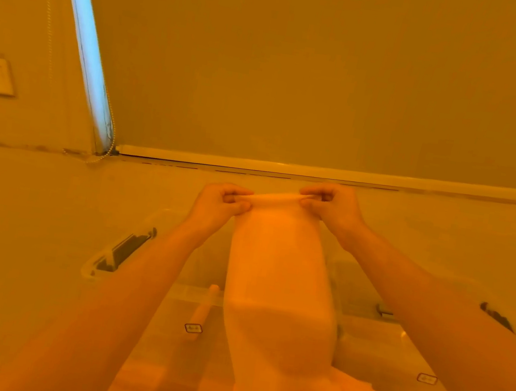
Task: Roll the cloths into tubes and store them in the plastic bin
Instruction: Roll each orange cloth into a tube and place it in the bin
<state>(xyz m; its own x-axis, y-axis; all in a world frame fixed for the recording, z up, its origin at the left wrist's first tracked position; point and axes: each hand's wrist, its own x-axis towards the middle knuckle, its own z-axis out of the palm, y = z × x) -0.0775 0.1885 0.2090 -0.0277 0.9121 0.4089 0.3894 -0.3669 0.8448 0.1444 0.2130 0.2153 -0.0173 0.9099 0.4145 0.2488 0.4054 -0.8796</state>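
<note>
Loose cloth (282, 287) is hanging down nearest the viewer, its lower end bunching at the bottom of the frame over a clear plastic bin (365, 317). Going from the left, a black latch (122, 251) is sitting on the bin's left side, and a rolled tube (203, 308) is lying just inside the bin's near left part. Above it the left hand (221, 204) is pinching the left end of the cloth's top edge, fingers curled tight around it. That edge is stretching taut across to the right hand (329, 205), which is gripping the other end the same way, thumb and fingers closed on the fabric.

My guess is that the roll is only starting at the top edge. If one hand is turning faster than the other, the tube will likely be coming out skewed or cone-shaped. With so much fabric hanging free, the tail could be dragging on the bin's rim or snagging the finished tube. A slack pinch would let the first turn unwind.
</note>
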